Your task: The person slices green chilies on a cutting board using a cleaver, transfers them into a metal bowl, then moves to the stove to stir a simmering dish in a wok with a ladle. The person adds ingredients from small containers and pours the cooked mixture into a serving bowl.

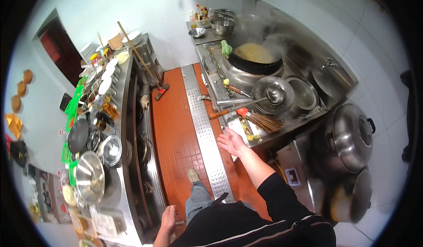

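Observation:
My right hand [233,142] is held out palm up beside the stove's front corner, its fingers apart and nothing in it. Near it a ladle [238,107] with a wooden handle rests across a perforated strainer [287,85]. A bamboo wok brush [264,122] with a red end lies on the stove edge among food scraps. My left hand [168,218] hangs low beside the left counter; its fingers are partly hidden, and I cannot tell whether they are closed. Farther along, a wok [254,66] holds steaming yellowish liquid, with a green cloth [226,49] at its rim.
A steel counter [124,187] with bowls, bottles and a large steel basin [90,177] runs along the left. A perforated metal drain cover [206,138] crosses the red floor. Large lidded pots [352,138] stand at right. A broom [142,58] leans near the back.

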`<state>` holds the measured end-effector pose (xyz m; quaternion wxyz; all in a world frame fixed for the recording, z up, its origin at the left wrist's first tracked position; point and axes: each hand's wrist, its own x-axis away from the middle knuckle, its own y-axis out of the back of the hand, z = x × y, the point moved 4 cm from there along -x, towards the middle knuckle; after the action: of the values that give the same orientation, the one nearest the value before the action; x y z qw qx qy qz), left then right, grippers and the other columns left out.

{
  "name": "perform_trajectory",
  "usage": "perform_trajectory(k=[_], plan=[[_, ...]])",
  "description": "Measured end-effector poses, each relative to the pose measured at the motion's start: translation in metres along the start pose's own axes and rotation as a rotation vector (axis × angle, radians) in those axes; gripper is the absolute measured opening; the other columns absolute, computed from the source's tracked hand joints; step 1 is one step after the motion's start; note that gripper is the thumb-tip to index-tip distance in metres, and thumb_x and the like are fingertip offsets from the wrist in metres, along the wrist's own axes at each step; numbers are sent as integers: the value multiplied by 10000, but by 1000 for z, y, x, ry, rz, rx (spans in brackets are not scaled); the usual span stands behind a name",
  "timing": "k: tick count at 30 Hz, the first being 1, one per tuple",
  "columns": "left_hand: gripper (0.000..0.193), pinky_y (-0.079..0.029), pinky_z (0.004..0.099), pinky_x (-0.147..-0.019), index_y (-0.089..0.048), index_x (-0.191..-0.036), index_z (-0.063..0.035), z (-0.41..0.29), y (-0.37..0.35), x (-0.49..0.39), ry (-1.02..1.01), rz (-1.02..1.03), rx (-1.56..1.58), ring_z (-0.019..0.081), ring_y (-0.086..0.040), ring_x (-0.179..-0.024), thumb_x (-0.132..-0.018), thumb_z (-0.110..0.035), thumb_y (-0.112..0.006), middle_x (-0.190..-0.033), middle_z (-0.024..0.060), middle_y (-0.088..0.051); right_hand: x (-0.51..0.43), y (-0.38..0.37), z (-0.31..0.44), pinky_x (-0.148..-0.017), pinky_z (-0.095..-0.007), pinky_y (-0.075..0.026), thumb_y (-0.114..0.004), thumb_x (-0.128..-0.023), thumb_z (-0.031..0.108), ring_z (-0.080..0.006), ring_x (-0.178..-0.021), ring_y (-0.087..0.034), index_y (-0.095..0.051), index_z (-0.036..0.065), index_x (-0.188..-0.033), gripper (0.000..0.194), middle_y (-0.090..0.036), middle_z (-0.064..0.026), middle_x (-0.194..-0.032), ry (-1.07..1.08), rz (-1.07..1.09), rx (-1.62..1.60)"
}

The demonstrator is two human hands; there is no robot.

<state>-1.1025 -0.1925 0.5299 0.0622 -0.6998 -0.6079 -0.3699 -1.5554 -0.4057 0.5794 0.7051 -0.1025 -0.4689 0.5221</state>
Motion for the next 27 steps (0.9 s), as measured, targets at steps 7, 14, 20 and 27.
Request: perform_trajectory(k=[7,14,20,27], plan=[[438,-528,347,-784,-650,-1082,31,-214,56,-193,-317,92,-208,194,-672,-834,-1064,-378,-494,-896,119,-695,-123,-10,34,-1057,-556,-432,-662,-942,437,-348,-1131,-605,-529,102,-1126,405,-640,-148,-1128,160,-171,-540],[366,-504,281,-782,-613,-1185,41,-460,7,-367,-647,431,-244,130,-598,-834,-1079,-292,-505,-949,64,-648,-73,5,68,-622,-396,-556,-610,-887,117,-220,-632,-601,-535,16,-1227,363,-588,-82,-758,534,-552,-385],[343,-518,316,-862,-611,-1246,16,-581,-92,-446,-773,625,-411,168,-641,-953,-1052,-263,-562,-1050,96,-684,-31,7,72,-419,-294,-436,-552,-984,68,-148,-495,-522,-467,66,-1155,190,-532,-53,-708,503,-954,-65],[373,-527,360,-916,-642,-1250,-15,-703,-114,-548,-653,666,-529,219,-667,-1001,-1004,-296,-633,-1093,141,-720,-53,-13,81,-345,-287,-373,-581,-926,32,-114,-412,-469,-457,58,-1027,162,-494,-22,-612,397,-1222,104]])
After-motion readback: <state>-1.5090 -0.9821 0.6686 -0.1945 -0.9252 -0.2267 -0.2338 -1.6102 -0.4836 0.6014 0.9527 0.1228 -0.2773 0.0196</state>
